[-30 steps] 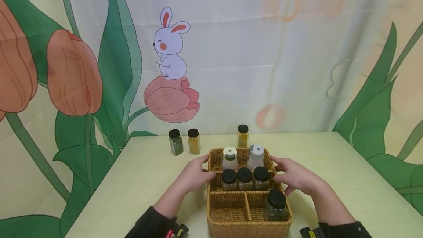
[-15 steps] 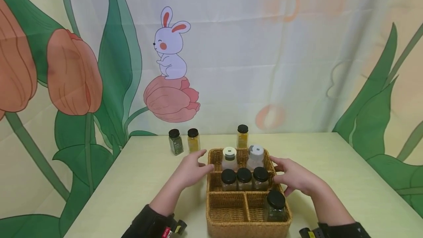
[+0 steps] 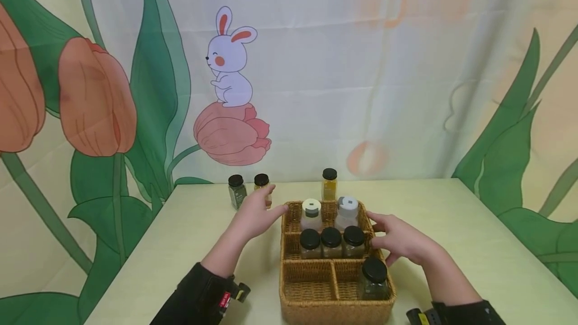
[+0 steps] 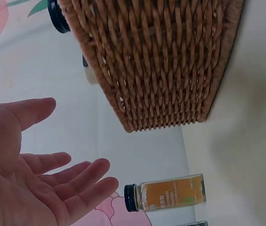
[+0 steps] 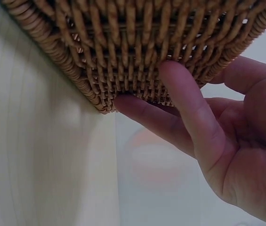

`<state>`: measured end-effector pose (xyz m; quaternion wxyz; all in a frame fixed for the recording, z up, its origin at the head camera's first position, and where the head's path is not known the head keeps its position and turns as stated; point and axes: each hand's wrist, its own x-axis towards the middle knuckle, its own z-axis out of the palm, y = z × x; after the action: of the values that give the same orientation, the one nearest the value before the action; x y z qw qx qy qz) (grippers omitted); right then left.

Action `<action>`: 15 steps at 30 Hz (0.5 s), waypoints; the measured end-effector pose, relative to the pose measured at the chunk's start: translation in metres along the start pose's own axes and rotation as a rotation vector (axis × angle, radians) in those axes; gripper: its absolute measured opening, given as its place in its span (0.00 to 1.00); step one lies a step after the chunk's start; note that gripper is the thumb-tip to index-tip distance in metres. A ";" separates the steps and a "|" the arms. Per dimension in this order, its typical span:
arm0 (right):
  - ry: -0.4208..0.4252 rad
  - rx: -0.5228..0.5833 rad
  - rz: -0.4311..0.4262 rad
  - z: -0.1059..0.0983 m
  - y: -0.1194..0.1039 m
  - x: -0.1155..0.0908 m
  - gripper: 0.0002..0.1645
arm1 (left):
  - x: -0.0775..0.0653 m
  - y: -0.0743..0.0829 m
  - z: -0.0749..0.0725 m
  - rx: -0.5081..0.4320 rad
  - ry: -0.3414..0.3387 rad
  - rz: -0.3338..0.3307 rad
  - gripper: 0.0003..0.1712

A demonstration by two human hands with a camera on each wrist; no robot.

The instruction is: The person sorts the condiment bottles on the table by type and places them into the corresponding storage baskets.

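A woven wicker basket (image 3: 336, 311) with compartments stands on the table. In it are two light-capped bottles at the back, three black-capped jars (image 3: 331, 237) in the middle row, and a larger black-lidded jar (image 3: 374, 277) at front right. My left hand (image 3: 255, 214) is off the basket, at its back left corner, fingers spread and holding nothing. Its fingers overlap a yellow spice jar (image 4: 173, 194) with a black cap in the head view. With nearly straight fingers, my right hand (image 3: 399, 237) touches the basket's right wall, as the right wrist view shows.
Left of that yellow jar stands a dark green spice jar (image 3: 237, 193). Another yellow spice jar (image 3: 329, 184) is behind the basket. A cloth curtain (image 3: 307, 89) printed with tulips and a rabbit hangs along the table's far edge (image 3: 406, 180).
My left hand has let go of the basket's left side and moved forward and left to the yellow spice jar. The right hand stays at the basket's right side.
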<state>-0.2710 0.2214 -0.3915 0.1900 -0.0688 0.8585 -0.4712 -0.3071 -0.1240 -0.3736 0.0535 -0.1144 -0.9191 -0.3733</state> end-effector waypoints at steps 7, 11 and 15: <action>0.002 0.002 -0.007 0.001 0.003 0.003 0.51 | 0.012 -0.006 -0.014 0.084 0.053 -0.021 0.41; 0.002 0.000 -0.014 0.001 0.003 0.002 0.51 | 0.019 -0.010 -0.021 0.133 0.072 -0.024 0.41; 0.005 0.003 -0.013 0.000 0.003 0.001 0.52 | 0.026 -0.017 -0.023 0.177 0.094 -0.027 0.42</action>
<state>-0.2715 0.2229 -0.3943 0.1848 -0.0729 0.8578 -0.4740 -0.3358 -0.1480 -0.3639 0.1013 -0.0790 -0.9464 -0.2962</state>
